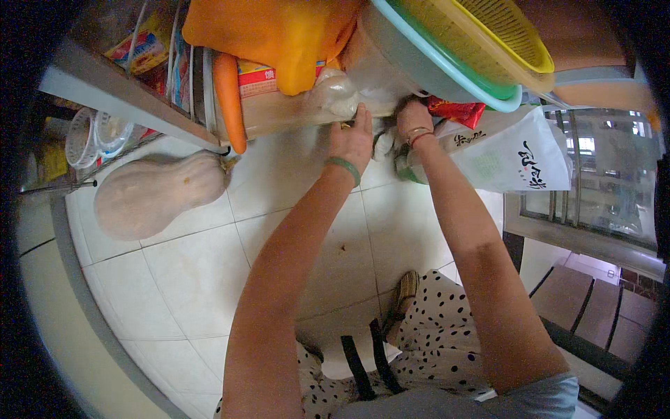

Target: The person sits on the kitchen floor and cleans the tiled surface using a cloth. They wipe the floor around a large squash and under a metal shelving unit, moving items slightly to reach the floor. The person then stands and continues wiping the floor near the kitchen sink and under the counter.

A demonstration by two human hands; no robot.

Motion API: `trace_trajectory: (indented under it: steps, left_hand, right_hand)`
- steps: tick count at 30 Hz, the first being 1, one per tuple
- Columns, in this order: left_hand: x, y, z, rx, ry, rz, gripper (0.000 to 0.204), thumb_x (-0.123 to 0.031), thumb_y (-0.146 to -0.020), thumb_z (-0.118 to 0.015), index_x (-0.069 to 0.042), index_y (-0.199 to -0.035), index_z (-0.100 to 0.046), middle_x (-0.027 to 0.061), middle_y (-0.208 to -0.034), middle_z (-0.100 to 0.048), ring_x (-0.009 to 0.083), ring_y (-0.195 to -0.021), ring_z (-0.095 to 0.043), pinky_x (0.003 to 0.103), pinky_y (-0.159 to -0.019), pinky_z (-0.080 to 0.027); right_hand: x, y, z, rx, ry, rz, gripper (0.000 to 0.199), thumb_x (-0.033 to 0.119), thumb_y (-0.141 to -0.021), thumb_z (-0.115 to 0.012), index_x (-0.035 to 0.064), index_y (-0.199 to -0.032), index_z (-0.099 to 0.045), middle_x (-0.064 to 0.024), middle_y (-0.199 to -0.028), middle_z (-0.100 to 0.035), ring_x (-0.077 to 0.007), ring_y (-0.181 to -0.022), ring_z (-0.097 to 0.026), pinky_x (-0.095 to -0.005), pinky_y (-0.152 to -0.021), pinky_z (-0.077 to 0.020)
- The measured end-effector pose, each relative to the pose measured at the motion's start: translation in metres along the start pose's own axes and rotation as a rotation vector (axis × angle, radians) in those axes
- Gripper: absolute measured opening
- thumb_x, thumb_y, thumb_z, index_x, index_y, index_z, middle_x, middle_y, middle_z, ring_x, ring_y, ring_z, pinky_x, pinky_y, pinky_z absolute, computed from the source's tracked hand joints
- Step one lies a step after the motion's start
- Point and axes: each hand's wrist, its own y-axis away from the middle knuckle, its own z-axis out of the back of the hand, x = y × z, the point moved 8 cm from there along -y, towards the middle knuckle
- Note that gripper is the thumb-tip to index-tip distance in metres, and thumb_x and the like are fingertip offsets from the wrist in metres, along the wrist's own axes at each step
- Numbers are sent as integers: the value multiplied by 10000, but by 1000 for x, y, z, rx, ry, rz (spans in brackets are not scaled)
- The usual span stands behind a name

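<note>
Plainly, in the head view, the left hand (351, 145) has its fingers extended and slightly spread at the edge of a low shelf (276, 115), just below a translucent plastic bag (333, 96) that sits on it. The right hand (414, 120) reaches in beside a red packet (457, 110) and a white sack (513, 153); its fingertips are hidden, so I cannot tell whether it grips anything. A carrot (229, 105) juts past the shelf edge, while a butternut squash (160, 192) lies on the tiled floor (188, 286).
</note>
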Motion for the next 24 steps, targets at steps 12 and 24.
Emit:
trace_trajectory:
  steps: [12,24]
  left_hand:
    - [15,4,-10,10,85,40,517,-98,-865,-390,-53,-1380,-377,108,-1488,-302,278,-941,-648,438,-887,-439]
    - [8,9,-4,48,126,53,504,-142,-909,-321,-99,-1411,-325,70,-1524,-225,253,-1131,-550,448,-972,-367]
  right_hand:
    - [41,58,8,38,-8,178,398,196,-834,-571,75,-1206,-497,-220,-858,-659,-365,-771,-658,-474,-682,-533]
    - [56,60,-11,-37,-216,271,273,182,-825,-529,87,-1076,-581,-238,-873,-651,-411,-814,-636,-491,-700,-516]
